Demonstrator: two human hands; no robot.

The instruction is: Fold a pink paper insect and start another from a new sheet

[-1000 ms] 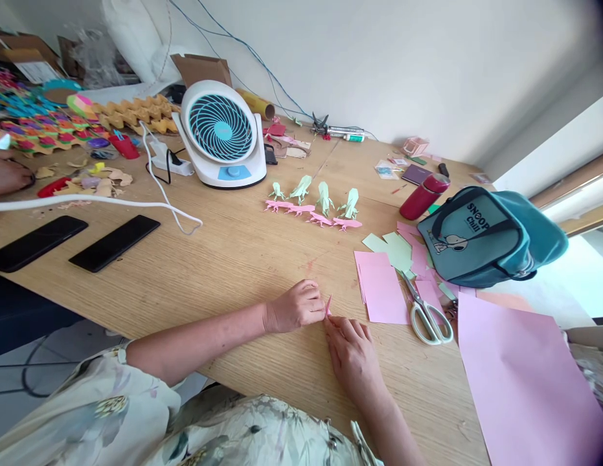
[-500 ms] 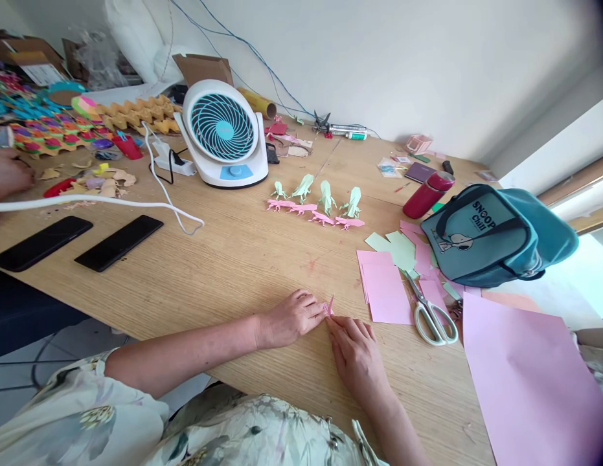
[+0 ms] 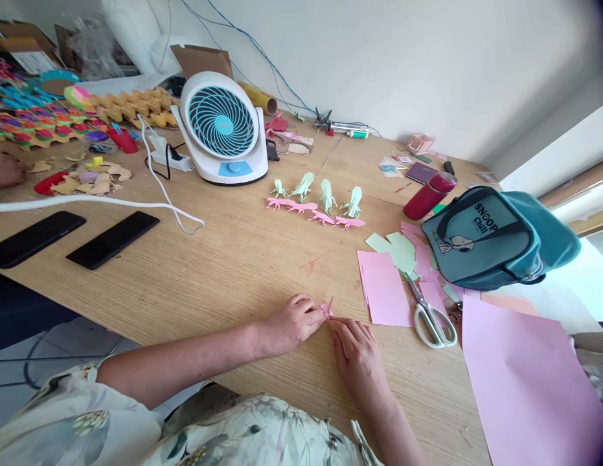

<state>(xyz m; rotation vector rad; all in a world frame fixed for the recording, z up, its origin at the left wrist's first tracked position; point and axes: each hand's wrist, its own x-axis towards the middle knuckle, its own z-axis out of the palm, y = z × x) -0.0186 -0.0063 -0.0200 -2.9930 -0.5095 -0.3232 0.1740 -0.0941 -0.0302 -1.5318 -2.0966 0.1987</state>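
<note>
A small folded piece of pink paper [image 3: 329,307] with one pointed flap standing up is pinched between my hands, just above the table's front part. My left hand [image 3: 297,323] grips it from the left, fingers closed. From the right, my right hand [image 3: 357,349] presses its fingertips on the lower end. Fingers cover much of the paper. Farther back stands a row of green folded-paper figures [image 3: 326,196], with pink folded-paper figures [image 3: 322,218] in front of them.
Pink paper sheets [image 3: 386,288], scissors [image 3: 430,317] and a large pink sheet [image 3: 529,382] lie to the right, near a red bottle [image 3: 430,195] and a teal bag [image 3: 486,239]. A fan [image 3: 221,126] and two phones [image 3: 114,239] are left. Another person's hand [image 3: 4,167] shows far left.
Both hands stay on the pink paper with only slight finger shifts. The view has tilted a little, and the other person's hand has moved slightly left.
</note>
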